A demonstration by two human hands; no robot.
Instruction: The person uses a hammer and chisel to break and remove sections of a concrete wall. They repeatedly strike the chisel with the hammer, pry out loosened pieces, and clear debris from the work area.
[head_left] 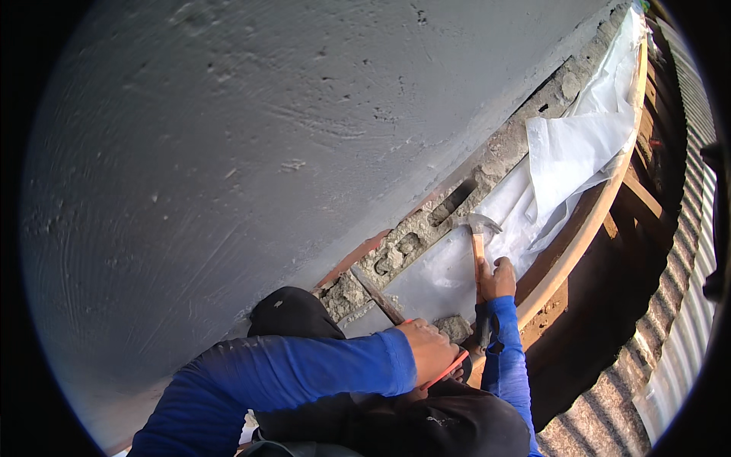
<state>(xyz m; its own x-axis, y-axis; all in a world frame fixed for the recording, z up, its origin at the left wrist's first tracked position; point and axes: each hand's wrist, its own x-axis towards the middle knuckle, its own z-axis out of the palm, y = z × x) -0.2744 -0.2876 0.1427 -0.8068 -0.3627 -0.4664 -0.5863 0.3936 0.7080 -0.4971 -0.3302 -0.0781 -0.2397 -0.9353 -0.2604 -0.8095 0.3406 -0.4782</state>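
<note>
My left hand [431, 349] is closed around a steel chisel [378, 294] with orange parts showing on both sides of the fist. The chisel's far end rests against the broken edge of a hollow concrete block row [411, 244]. In my right hand [499, 279] is a claw hammer [478, 255] with a wooden shaft and a dark lower grip. Its metal head lies close beside the block row, over white plastic sheeting [449, 266]. A lump of broken concrete [454, 328] sits between my two hands.
A smooth grey plastered wall [190, 167] rises along the left. Crumpled white sheeting [582, 148] covers the strip beyond the hammer. A wooden beam [609, 198] borders it on the right, with a dark gap and corrugated metal roofing [670, 312] past it. My dark-clothed knees [297, 314] are near the wall.
</note>
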